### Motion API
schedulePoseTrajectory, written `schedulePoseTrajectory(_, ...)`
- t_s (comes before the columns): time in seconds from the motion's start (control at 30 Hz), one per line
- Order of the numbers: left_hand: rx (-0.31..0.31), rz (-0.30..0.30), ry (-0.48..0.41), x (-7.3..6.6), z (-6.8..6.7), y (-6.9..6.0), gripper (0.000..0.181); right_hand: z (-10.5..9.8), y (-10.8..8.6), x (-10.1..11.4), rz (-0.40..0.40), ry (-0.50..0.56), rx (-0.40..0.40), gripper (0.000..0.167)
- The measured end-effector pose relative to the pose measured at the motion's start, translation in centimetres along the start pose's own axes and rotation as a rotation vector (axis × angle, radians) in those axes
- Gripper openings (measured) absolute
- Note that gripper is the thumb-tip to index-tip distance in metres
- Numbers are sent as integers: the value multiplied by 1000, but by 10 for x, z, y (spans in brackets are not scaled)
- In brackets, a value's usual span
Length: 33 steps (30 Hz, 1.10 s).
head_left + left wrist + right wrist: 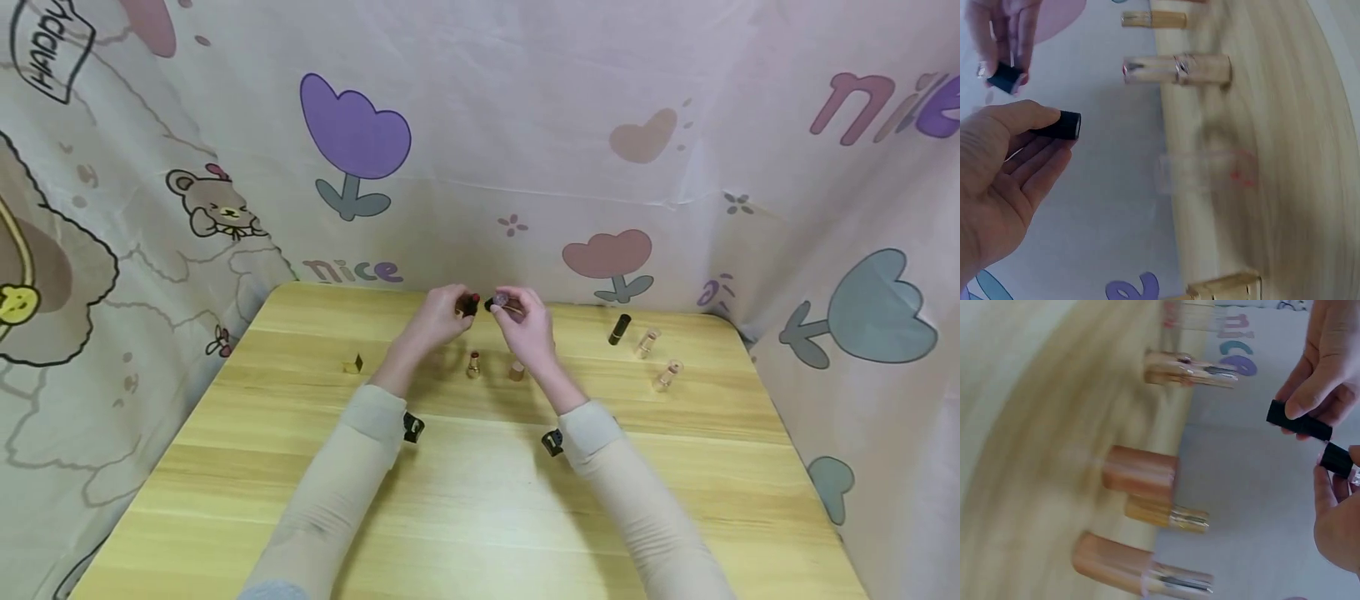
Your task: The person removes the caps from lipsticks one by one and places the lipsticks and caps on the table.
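Observation:
In the head view, both hands meet over the back of the table, a small gap between what they hold. My left hand [441, 312] grips a black tube [1299, 420] between thumb and fingers; a red spot shows at its top in the head view. My right hand [527, 323] pinches a shorter black piece [1336, 459] with a shiny, clear-looking end. In the right wrist view the two black pieces nearly touch. Below the hands stand a gold lipstick [473, 364] with a red tip and a copper-coloured cap [517, 371].
Right of the hands stand a black tube [619, 329] and two clear-topped lipsticks, one farther back [648, 342] and one nearer [667, 375]. At left lies a gold piece [352, 365]. A see-through cap [1210, 172] is near the left forearm. A printed curtain [480, 167] hangs behind the wooden table [480, 517].

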<state>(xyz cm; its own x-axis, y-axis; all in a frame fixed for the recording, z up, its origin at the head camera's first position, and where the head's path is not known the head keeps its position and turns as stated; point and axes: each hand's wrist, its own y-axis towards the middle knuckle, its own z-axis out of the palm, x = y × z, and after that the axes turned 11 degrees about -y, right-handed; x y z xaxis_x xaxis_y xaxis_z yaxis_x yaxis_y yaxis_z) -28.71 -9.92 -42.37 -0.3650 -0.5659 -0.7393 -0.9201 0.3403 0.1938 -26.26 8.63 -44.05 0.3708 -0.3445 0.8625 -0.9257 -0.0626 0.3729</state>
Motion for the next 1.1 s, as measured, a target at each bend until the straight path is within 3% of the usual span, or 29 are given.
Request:
schedulePoseTrajectory(0.27,64,-77,103,23,-12,-3,34,20,-3,-24,-18,-244,159,34)
schedulePoseTrajectory(0.6,144,-167,221,32,-21,-5,24,31,-1,-30,-14,-561,325,36)
schedulePoseTrajectory(0.8,194,-194,308,35,-18,-6,21,35,-1,-33,15,-646,406,37)
schedulePoseTrajectory(1.1,223,-195,367,41,-13,-5,22,37,-1,-37,-21,-708,456,36)
